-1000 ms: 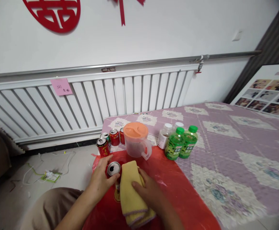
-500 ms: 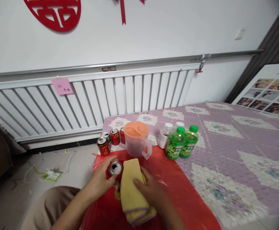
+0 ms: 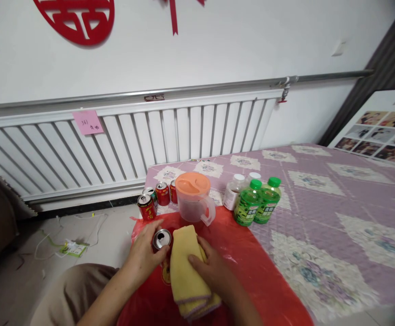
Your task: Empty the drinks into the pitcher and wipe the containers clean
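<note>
Relative to half a second earlier, the left hand (image 3: 146, 251) and the opened can (image 3: 162, 238) had shifted slightly toward nine o'clock — that hand clamped around the can. The right hand (image 3: 214, 268) gripped the folded yellow cloth (image 3: 186, 271) at the can's four o'clock; the orange-lidded pitcher (image 3: 191, 206) stood between one and two.

Single head-worn view, pitched forward and down. Left hand (image 3: 145, 249) and right hand (image 3: 215, 269) near, at lower centre; radiator (image 3: 184, 131) and wall (image 3: 224, 45) farther off, ahead.
</note>
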{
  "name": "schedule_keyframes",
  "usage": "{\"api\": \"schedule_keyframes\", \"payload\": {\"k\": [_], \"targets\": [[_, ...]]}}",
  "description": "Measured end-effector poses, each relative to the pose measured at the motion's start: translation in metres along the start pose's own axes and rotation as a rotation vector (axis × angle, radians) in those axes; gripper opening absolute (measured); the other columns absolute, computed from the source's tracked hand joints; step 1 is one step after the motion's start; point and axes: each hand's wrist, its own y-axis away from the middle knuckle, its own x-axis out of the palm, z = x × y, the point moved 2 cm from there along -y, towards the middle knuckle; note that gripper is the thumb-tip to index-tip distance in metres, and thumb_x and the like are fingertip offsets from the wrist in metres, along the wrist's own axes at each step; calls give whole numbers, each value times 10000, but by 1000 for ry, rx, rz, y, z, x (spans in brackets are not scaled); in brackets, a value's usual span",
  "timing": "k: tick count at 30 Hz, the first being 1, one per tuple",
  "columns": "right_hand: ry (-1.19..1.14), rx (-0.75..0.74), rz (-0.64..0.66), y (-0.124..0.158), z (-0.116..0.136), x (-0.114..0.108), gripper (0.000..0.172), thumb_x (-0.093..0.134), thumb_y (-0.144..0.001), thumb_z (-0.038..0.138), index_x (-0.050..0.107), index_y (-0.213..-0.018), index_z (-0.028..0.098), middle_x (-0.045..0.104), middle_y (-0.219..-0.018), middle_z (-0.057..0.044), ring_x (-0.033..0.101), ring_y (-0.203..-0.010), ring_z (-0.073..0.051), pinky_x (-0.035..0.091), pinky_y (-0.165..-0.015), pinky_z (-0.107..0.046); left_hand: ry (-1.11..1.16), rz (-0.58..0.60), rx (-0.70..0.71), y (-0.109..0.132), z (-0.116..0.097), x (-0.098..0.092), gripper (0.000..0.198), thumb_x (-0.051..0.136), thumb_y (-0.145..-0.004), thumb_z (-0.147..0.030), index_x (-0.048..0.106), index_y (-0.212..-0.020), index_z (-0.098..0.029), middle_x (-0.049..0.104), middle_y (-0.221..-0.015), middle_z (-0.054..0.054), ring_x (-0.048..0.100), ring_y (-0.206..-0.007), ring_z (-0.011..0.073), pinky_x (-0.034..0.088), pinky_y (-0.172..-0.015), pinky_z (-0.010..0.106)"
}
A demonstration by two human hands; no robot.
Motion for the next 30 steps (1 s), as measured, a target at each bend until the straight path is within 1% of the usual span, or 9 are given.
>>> {"api": "schedule_keyframes", "payload": {"k": [3, 6, 11, 14, 16, 19, 22, 26, 30], "targets": [[-98, -9, -1, 1, 2, 0, 543, 590, -803, 340, 461, -1315, 214, 637, -1264, -92, 673, -996, -253, 551, -804, -370, 54, 65, 33, 1, -4, -2, 603, 577, -689, -139, 490, -1284, -191, 582, -1304, 106, 539, -1223, 266, 406, -1062, 453], [-138, -32, 2, 1, 2, 0, 548, 595, -805, 361, 465, -1315, 209, 648, -1246, -93, 670, -1008, -258, 552, -809, -372, 111, 150, 25, 3, -10, -6, 650, 536, -689, -103, 455, -1325, -207, 574, -1332, 93, 534, -1242, 246, 409, -1070, 432], [14, -2, -4, -1, -2, -2, 544, 583, -804, 328, 482, -1326, 212, 638, -1267, -91, 657, -1033, -255, 527, -860, -386, 166, 220, -7, 4, -15, -9, 663, 523, -712, -113, 429, -1357, -231, 543, -1374, 84, 508, -1278, 243, 401, -1083, 432], [135, -2, -40, -3, -5, -2, 565, 583, -786, 292, 484, -1337, 213, 625, -1285, -89, 623, -1100, -251, 490, -923, -385, 160, 156, -13, 5, -9, -5, 653, 587, -713, -157, 440, -1345, -233, 522, -1388, 93, 485, -1295, 261, 376, -1100, 455], [161, -10, -39, -4, -6, -2, 573, 578, -790, 294, 472, -1346, 207, 615, -1295, -97, 614, -1113, -252, 480, -936, -387, 144, 51, -18, 7, 0, 1, 684, 651, -680, -183, 447, -1331, -229, 503, -1390, 104, 463, -1307, 281, 354, -1111, 473], [162, -34, -31, -5, -8, -2, 551, 573, -799, 297, 478, -1334, 209, 621, -1281, -99, 621, -1095, -248, 480, -931, -386, 141, -114, -37, 12, 14, 14, 723, 688, -656, -216, 426, -1330, -207, 485, -1362, 128, 465, -1286, 304, 378, -1083, 507], [147, -41, -34, -3, -7, -2, 551, 571, -800, 292, 475, -1337, 212, 620, -1286, -97, 624, -1092, -246, 483, -925, -384, 132, -188, -35, 19, 22, 25, 725, 687, -672, -226, 405, -1340, -208, 473, -1359, 127, 464, -1279, 308, 379, -1079, 527], [130, -28, -33, -1, -3, -2, 565, 573, -793, 282, 474, -1343, 198, 618, -1297, -102, 613, -1123, -255, 493, -918, -385, 129, -162, -44, 22, 21, 30, 668, 645, -718, -208, 405, -1342, -213, 473, -1383, 116, 464, -1293, 290, 377, -1090, 506], [81, -16, -42, -1, -3, -3, 590, 577, -800, 304, 448, -1368, 211, 606, -1315, -97, 615, -1122, -252, 501, -914, -382, 157, -34, -2, 21, 13, 23, 727, 612, -691, -132, 380, -1373, -225, 485, -1400, 101, 455, -1315, 269, 352, -1120, 480]]}}
